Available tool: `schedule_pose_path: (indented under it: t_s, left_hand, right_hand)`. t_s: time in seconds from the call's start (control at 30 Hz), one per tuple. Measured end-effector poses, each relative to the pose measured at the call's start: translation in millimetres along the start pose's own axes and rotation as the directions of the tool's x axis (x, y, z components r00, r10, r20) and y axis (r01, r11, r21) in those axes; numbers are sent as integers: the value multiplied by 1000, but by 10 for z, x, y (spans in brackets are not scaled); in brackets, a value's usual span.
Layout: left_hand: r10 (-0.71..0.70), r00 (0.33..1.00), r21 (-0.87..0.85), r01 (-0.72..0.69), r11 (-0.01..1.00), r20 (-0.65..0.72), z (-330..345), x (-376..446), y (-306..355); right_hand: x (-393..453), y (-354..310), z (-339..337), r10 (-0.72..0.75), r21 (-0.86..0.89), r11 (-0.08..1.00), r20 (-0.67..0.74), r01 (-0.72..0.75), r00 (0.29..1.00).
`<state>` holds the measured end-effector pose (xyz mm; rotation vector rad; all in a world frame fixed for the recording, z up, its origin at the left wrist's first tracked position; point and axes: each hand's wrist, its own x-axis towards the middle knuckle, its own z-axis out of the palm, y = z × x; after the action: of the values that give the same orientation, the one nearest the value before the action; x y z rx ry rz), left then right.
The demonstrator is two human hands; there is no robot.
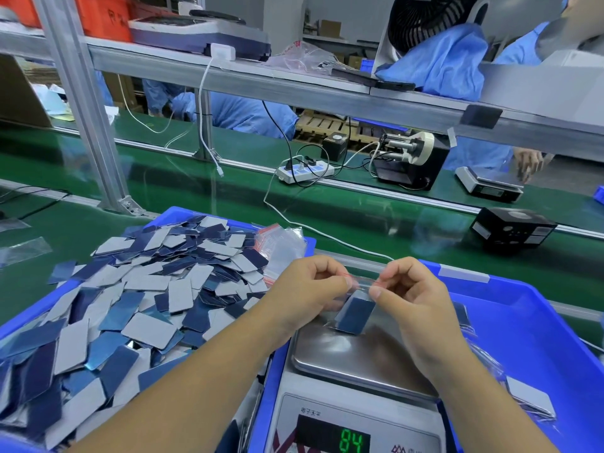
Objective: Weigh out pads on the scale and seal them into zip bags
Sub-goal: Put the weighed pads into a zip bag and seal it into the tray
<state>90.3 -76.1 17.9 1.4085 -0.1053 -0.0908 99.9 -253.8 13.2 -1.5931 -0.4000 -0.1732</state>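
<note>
Right now I have both hands pinched on the top of one zip bag [354, 300], held just above the scale [353, 358]. My left hand [307, 289] grips the bag's red-striped edge between thumb and curled fingers on the left; my right hand [408, 289] pinches the same edge on the right, thumb tip pressed to the strip. The two thumbs sit close together with a short run of strip between them. Inside the bag I see a small stack of pads [354, 315], dark blue face up, hanging tilted with its lower end over the far part of the steel pan. Whether the bag touches the pan I cannot tell.

The scale's display [351, 441] at the near edge reads 84 in green.

To the left, a blue tray [284, 371] is heaped with loose pads [147, 295], grey and blue, piled above its rim and spilling over the left edge onto the green belt [359, 210]. A bundle of spare bags [281, 246] lies at the tray's far right corner, just beyond my left hand. To the right, a second blue bin [529, 325] holds a few filled bags [529, 397] against its near side, with bare floor farther in. Between the two bins the scale fills the gap. A white cable [327, 237] crosses the belt beyond my hands.
</note>
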Motion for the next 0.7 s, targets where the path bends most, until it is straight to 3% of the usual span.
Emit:
schedule_pose_path:
  t_s: [0.33,0.7]
  left_hand:
    - [81,996,202,-84,976,26,-23,7,-61]
    - [106,993,241,-114,964,45,16,1,-101]
  right_hand:
    - [-18,-46,48,3,20,1000,90,-5,996]
    - [-16,-60,39,-1,56,998,74,-3,997]
